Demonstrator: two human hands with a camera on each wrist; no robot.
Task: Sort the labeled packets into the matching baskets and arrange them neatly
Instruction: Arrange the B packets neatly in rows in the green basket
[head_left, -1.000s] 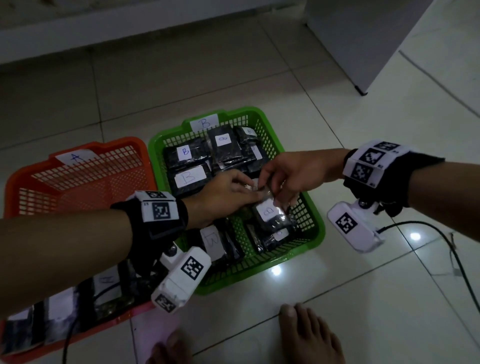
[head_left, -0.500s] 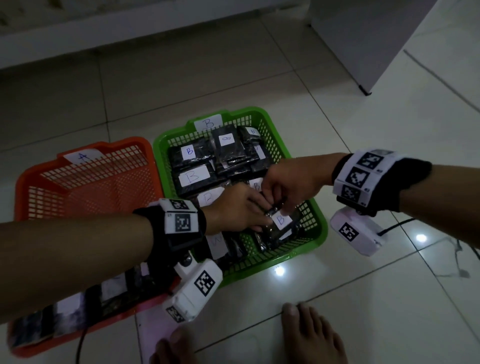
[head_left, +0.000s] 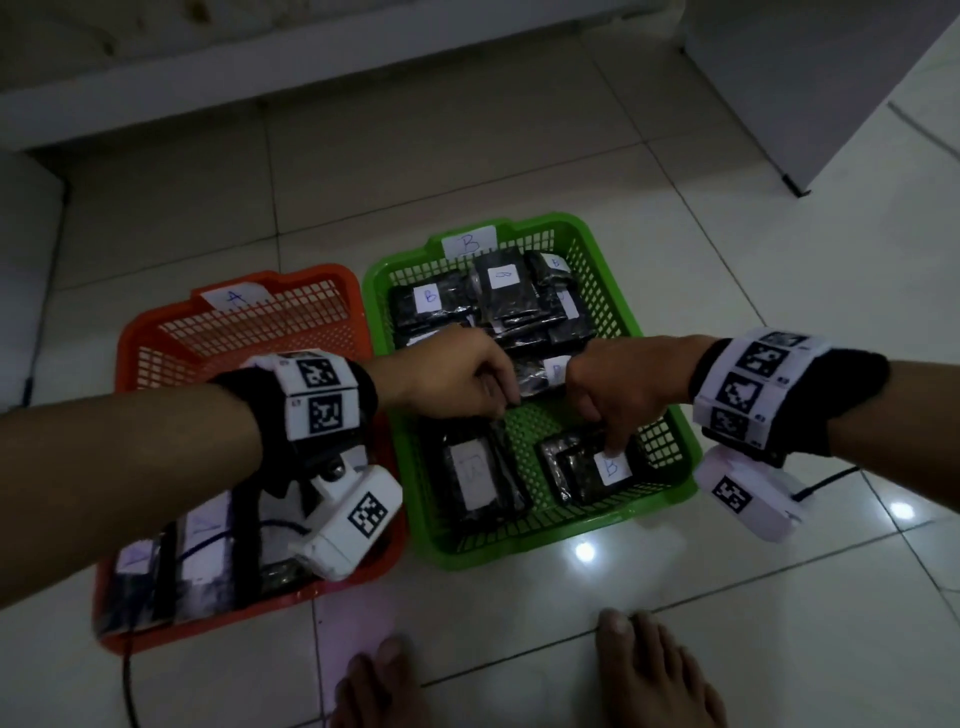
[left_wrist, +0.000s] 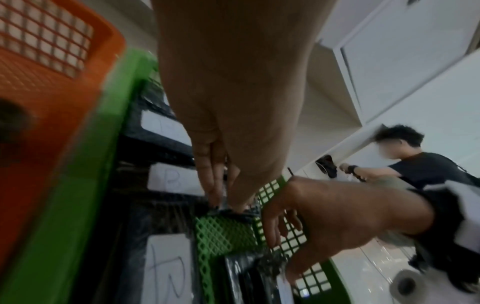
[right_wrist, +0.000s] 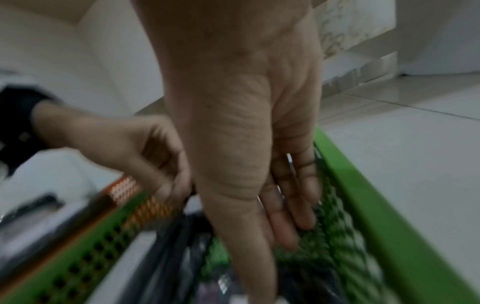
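Right hand (head_left: 618, 395) reaches down into the green basket (head_left: 670, 483), fingers curled, one fingertip pressing the near-right packet (head_left: 587, 467) marked B.
Left hand (head_left: 457, 374) pinches the edge of a black packet (head_left: 540, 375) mid-basket — grip seen from the left wrist. Judged best: square each packet flat beside its neighbour, label up, filling the bare middle; orange basket (head_left: 249, 332) is for A.

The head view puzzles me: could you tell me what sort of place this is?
Probably an indoor room, with the work done on the floor: glossy floor tiles, a white wall base, and the green basket set directly on the tiles.
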